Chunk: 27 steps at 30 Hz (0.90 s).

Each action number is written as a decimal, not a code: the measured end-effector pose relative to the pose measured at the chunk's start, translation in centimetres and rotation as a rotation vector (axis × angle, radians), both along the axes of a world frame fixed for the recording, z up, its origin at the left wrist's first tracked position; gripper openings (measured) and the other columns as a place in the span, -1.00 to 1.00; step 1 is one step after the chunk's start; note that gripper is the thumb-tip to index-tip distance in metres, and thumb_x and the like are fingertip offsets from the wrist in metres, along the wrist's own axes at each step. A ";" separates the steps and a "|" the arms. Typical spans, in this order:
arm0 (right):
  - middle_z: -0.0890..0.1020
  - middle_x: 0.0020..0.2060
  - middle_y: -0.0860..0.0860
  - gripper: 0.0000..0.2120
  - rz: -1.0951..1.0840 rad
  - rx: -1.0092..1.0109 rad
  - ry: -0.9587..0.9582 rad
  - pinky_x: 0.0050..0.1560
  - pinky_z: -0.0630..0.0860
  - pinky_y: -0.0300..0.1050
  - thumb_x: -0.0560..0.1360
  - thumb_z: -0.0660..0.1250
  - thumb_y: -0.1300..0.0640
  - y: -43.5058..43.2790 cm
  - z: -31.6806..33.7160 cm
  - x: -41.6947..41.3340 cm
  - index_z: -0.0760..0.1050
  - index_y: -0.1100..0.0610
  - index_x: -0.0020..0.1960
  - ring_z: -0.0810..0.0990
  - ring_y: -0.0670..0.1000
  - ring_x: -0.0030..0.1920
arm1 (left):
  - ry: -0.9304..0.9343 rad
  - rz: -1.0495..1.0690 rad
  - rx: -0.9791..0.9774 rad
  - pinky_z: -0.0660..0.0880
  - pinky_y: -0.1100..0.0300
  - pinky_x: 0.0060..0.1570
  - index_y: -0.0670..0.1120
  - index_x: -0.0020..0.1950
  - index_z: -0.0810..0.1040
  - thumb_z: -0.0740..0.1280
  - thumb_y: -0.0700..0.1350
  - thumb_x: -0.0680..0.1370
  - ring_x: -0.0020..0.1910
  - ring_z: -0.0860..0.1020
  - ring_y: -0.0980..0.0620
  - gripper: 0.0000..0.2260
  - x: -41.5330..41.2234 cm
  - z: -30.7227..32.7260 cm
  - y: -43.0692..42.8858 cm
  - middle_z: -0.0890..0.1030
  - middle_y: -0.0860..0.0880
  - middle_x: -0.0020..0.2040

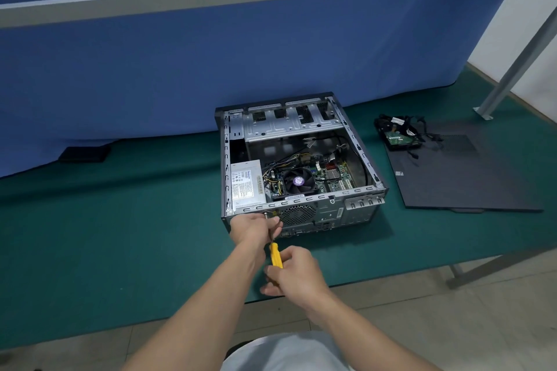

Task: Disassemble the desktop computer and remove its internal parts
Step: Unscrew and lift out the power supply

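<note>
Right hand [294, 274] clenches a yellow-handled screwdriver [276, 256] above the green mat [120, 235] near its front edge, shaft pointing away at the rear panel of the computer case [331, 214], where the left hand [254, 227] pinches the shaft near its tip. Lidless, the case lies mid-mat, rear facing the person, a broad stretch of mat to its left; side panel [452, 178] and hard drive [401, 137] lie well right. Print on the power supply [245, 182] label is unreadable

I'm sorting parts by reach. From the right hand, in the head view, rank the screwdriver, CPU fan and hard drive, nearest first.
1. screwdriver: held in the right hand itself.
2. CPU fan: inside the open case, ahead.
3. hard drive: on the side panel, far right.
</note>
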State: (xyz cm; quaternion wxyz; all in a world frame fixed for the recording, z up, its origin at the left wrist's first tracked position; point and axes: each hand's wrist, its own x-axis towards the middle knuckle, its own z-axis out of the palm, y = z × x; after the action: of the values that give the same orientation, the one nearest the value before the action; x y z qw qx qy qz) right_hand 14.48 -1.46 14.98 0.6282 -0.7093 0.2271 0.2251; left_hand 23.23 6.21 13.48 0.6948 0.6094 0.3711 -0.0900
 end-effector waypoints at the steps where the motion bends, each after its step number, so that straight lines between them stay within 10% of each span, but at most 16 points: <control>1: 0.64 -0.16 0.12 -0.92 0.017 -0.073 -0.023 -0.23 0.65 -0.10 0.49 0.37 0.27 0.2 0.0 0.0 0.47 0.19 -0.08 0.69 0.04 -0.34 | 0.002 0.003 0.037 0.65 0.07 -0.19 -0.30 -0.09 0.52 0.38 -0.49 0.45 -0.27 0.69 -0.11 -0.85 0.0 -0.1 -0.1 0.65 -0.26 -0.21; 9: 0.55 -0.10 0.29 -0.86 -0.082 0.639 0.223 -0.14 0.62 -0.01 0.59 0.18 0.36 -1.2 0.6 0.6 0.44 0.42 0.08 0.61 0.24 -0.10 | -0.051 -0.012 -0.160 0.62 0.20 -0.37 -0.34 -0.05 0.46 0.20 -0.48 0.57 -0.24 0.66 -0.15 -0.90 -0.2 0.4 0.2 0.61 -0.31 -0.18; 17: 0.62 -0.18 0.09 -0.85 -0.067 0.006 0.050 -0.14 0.65 -0.04 0.44 0.42 0.29 -0.4 -0.2 0.2 0.48 0.20 -0.05 0.68 0.05 -0.36 | -0.039 -0.052 0.099 0.62 0.14 -0.27 -0.28 -0.10 0.52 0.40 -0.45 0.46 -0.29 0.69 -0.08 -0.88 0.0 -0.3 0.5 0.65 -0.23 -0.20; 23: 0.55 -0.15 0.27 -0.91 -0.093 0.603 0.245 -0.11 0.64 0.04 0.58 0.21 0.32 -1.6 0.6 0.5 0.43 0.36 0.01 0.62 0.23 -0.18 | -0.060 -0.011 -0.148 0.63 0.19 -0.36 -0.36 -0.01 0.45 0.19 -0.49 0.57 -0.23 0.65 -0.17 -0.90 -0.2 0.3 0.3 0.60 -0.33 -0.16; 27: 0.57 -0.15 0.24 -0.85 -0.074 0.436 0.178 -0.21 0.62 -0.12 0.55 0.26 0.36 -1.1 0.1 0.3 0.42 0.40 0.10 0.65 0.17 -0.24 | -0.059 -0.003 -0.210 0.65 0.15 -0.28 -0.41 0.01 0.48 0.22 -0.47 0.56 -0.20 0.66 -0.20 -0.92 -0.5 0.0 0.6 0.62 -0.34 -0.15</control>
State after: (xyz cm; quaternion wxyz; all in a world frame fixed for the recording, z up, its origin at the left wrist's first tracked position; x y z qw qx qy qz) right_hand 14.79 -2.60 15.09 0.7517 -0.5256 0.2535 0.3074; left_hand 22.74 6.79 13.47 0.7654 0.5363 0.3380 -0.1113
